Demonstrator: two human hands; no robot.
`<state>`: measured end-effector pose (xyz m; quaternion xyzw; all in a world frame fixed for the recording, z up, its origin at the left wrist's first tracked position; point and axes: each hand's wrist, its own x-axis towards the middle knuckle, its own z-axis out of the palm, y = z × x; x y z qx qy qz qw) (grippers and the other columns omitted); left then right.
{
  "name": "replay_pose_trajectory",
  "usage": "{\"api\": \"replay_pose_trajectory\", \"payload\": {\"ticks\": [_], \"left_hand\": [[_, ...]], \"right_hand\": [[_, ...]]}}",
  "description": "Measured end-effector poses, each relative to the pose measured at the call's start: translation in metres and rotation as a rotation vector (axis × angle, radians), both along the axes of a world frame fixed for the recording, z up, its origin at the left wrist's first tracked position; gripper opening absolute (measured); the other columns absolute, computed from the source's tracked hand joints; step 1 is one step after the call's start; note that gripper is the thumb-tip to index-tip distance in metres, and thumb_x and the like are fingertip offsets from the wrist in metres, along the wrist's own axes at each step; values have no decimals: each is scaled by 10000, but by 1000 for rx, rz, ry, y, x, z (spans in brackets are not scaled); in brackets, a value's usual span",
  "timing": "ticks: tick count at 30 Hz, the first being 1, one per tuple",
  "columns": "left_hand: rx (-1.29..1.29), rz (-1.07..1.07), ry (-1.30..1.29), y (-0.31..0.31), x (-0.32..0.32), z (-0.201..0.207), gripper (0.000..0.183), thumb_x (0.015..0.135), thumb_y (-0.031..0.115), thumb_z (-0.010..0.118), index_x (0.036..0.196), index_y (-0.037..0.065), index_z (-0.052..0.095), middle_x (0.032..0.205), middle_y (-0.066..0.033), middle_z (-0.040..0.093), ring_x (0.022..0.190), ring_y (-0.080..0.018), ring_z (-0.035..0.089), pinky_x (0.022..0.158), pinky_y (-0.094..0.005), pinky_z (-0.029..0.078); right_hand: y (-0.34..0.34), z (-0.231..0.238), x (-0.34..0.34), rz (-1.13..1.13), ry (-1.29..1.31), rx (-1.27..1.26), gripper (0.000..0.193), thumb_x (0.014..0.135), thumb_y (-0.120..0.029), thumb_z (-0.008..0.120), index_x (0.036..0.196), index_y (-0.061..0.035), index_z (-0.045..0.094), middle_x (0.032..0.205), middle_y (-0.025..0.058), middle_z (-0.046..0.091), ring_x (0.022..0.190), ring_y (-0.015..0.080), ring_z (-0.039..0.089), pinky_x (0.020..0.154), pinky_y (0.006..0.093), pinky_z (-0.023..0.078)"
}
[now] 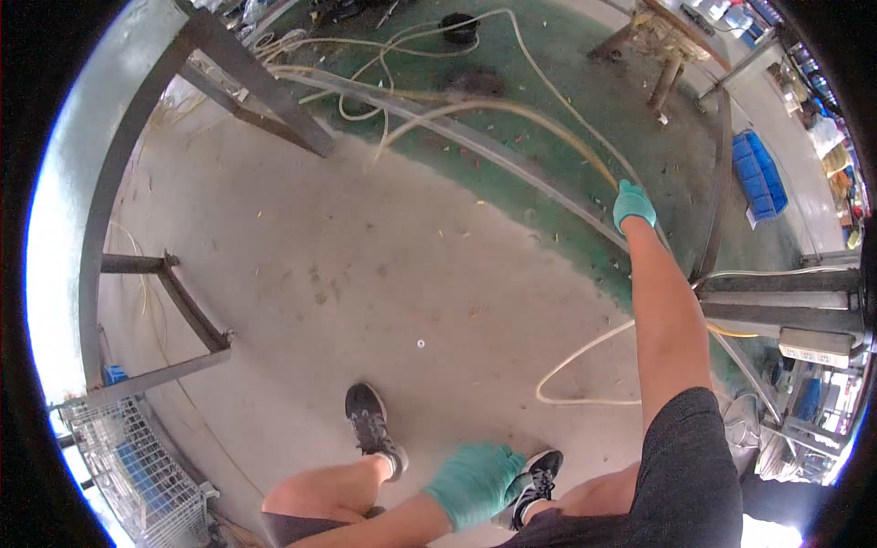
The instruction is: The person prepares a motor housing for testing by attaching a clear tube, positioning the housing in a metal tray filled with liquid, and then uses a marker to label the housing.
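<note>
My right hand (634,206), in a teal glove, reaches forward to the right and is closed round a pale yellowish hose (512,107). The hose arcs away to the left from the fist. A grey metal rail (475,142) runs low across the floor beside it. Close to my body, my left hand (475,484), gloved in the same teal, hangs above my right shoe (541,477). Its fingers are curled together, and a small greyish thing shows at the fingertips, too unclear to name.
Thin tubing (384,55) lies in loose loops on the green floor ahead. Metal table legs (260,82) stand at left. A blue crate (758,175) and a wooden stool (667,46) are far right. A wire basket (137,470) sits lower left, a power strip (816,347) at right.
</note>
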<state>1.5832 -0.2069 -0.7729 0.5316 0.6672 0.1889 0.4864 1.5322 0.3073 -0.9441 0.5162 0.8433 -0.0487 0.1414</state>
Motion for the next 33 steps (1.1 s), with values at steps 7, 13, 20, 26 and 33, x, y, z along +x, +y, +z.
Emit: {"api": "replay_pose_trajectory", "payload": {"ticks": [7,13,20,26,33], "left_hand": [[-8,6,30,-7,4,0,226,942,310,605,961,92,660,854,-154,684,806,-393,668,723,-519,523],[-102,-146,138,14,15,12,277,926,332,644,1019,73,674,883,-149,685,843,-361,667,754,-483,523],[-35,-120,185,14,24,16,303,915,324,666,1060,57,675,900,-152,678,839,-357,660,755,-484,514],[-17,-190,227,22,30,19,313,905,321,675,1081,61,680,904,-144,674,830,-355,651,749,-481,505],[-3,-213,230,27,45,17,321,898,317,678,1090,59,682,917,-149,672,848,-355,647,768,-480,502]], "right_hand": [[25,0,28,224,155,-175,743,851,-523,721,1418,-89,517,1367,195,599,1272,373,576,1062,477,469],[-5,82,64,438,-55,-157,832,835,-486,738,1505,-101,429,1430,250,518,1305,401,530,1100,471,442],[-87,97,208,305,378,-176,600,914,-392,670,1395,-57,545,1410,223,533,1258,399,547,1051,459,461],[-110,30,358,178,445,67,343,862,-79,604,1196,-46,678,1248,177,631,1121,375,615,973,433,502],[-176,45,362,326,280,-328,275,862,-183,559,1069,-79,707,1137,179,677,1001,423,649,902,476,530]]}}
